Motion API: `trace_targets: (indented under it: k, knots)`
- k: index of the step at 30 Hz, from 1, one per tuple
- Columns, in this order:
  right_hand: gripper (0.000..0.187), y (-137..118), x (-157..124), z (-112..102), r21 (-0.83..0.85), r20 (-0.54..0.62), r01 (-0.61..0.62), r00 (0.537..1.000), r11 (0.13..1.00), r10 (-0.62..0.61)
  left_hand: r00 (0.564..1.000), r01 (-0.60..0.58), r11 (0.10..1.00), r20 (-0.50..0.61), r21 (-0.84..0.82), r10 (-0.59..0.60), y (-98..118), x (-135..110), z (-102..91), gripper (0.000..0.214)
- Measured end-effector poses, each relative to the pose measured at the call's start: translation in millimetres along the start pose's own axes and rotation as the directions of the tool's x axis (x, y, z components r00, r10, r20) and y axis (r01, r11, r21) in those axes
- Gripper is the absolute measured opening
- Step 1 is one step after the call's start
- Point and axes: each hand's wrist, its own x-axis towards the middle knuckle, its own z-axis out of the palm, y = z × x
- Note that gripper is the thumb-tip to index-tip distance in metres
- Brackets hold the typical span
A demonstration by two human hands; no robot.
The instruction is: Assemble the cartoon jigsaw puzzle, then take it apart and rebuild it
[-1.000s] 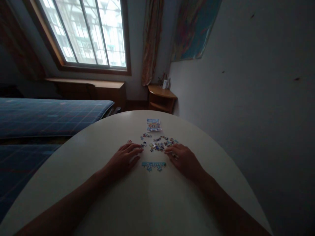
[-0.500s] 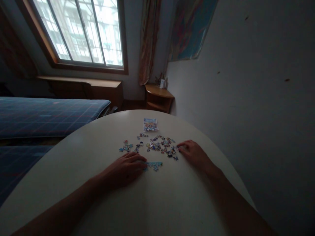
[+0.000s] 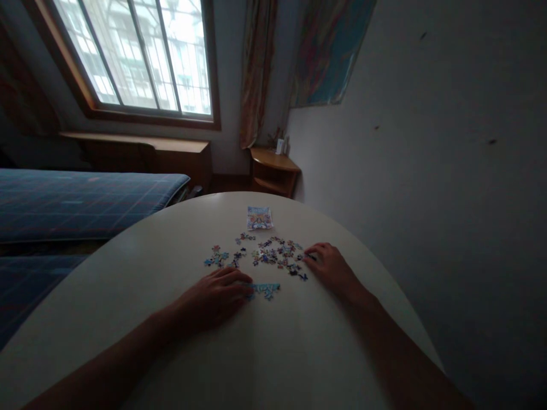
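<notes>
One short strip of joined puzzle pieces (image 3: 267, 289), blue along its straight edge, lies on a pale round counter (image 3: 277, 359) near a person's two hands, the only sizeable joined section that can be made out. Dozens of pieces appear unplaced: a main heap of loose pieces (image 3: 270, 257) spreads beyond the strip, a bluish cluster (image 3: 216, 258) lies to its left, and a small far group (image 3: 245, 237) sits nearer a printed packet (image 3: 259, 218). Judging by those quantities, the work looks to be at an early stage, with most of the pieces left to fit. The left hand (image 3: 226, 289), palm down with fingers close together and gently bent, covers the strip's left end; its thumb is hidden, and whether it grips or merely rests cannot be told. At the heap's right edge, the right hand (image 3: 330, 266) curves with a narrow gap between thumb and fingers; a dark shape there may be a piece, but the dim light leaves any hold uncertain.
</notes>
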Motion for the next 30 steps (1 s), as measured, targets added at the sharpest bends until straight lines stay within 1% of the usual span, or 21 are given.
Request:
trace_targets:
  k: [5, 8, 9, 11, 14, 16, 19, 22, 24, 26, 28, 30]
  knots:
    - [0.022, -1, 2, 3, -0.022, -0.016, 0.013, 1.000, 1.000, -0.014, 1.000, -0.008, 1.000, -0.009, 0.002, 0.008, -2, 0, 2.0, 0.025]
    - [0.029, -10, 5, 11, -0.039, -0.022, 0.068, 0.997, 0.997, -0.069, 1.000, -0.008, 1.000, -0.025, 0.000, 0.008, -2, 0, 3.5, 0.025]
    - [0.033, -13, 5, 14, -0.047, -0.001, 0.102, 0.995, 0.994, -0.103, 0.999, -0.010, 1.000, -0.031, -0.001, 0.010, -2, 0, 3.6, 0.025]
    - [0.039, -20, 5, 18, -0.064, 0.077, 0.169, 0.984, 0.984, -0.164, 0.999, -0.013, 1.000, -0.038, -0.004, 0.013, -1, 1, 3.1, 0.025]
    - [0.043, -28, 2, 19, -0.085, 0.173, 0.197, 0.968, 0.977, -0.180, 1.000, -0.011, 1.000, -0.022, 0.004, 0.011, 1, 2, 1.6, 0.026]
    - [0.043, -32, 0, 17, -0.087, 0.189, 0.210, 0.963, 0.974, -0.191, 1.000, -0.009, 1.000, -0.009, 0.014, 0.009, 1, 2, 1.1, 0.026]
    - [0.038, -36, -4, 15, -0.078, 0.169, 0.258, 0.955, 0.963, -0.242, 1.000, -0.010, 1.000, -0.013, 0.020, 0.010, 1, 2, 1.6, 0.026]
    - [0.031, -35, -6, 15, -0.074, 0.138, 0.296, 0.949, 0.952, -0.284, 1.000, -0.006, 1.000, -0.016, 0.022, 0.006, 0, 1, 3.3, 0.025]
    - [0.026, -29, -5, 15, -0.085, 0.113, 0.277, 0.957, 0.957, -0.267, 1.000, -0.004, 1.000, -0.020, 0.028, 0.004, -1, 1, 4.4, 0.024]
    - [0.023, -23, -4, 15, -0.104, 0.076, 0.233, 0.971, 0.967, -0.225, 0.999, -0.008, 1.000, -0.034, 0.031, 0.009, -1, 1, 5.1, 0.023]
    - [0.023, -18, -2, 14, -0.116, 0.040, 0.203, 0.979, 0.972, -0.200, 0.999, -0.020, 0.999, -0.049, 0.027, 0.022, 0, 2, 4.9, 0.021]
    - [0.024, -17, -2, 14, -0.110, 0.022, 0.213, 0.977, 0.971, -0.212, 0.998, -0.038, 0.999, -0.053, 0.013, 0.038, 1, 4, 4.0, 0.020]
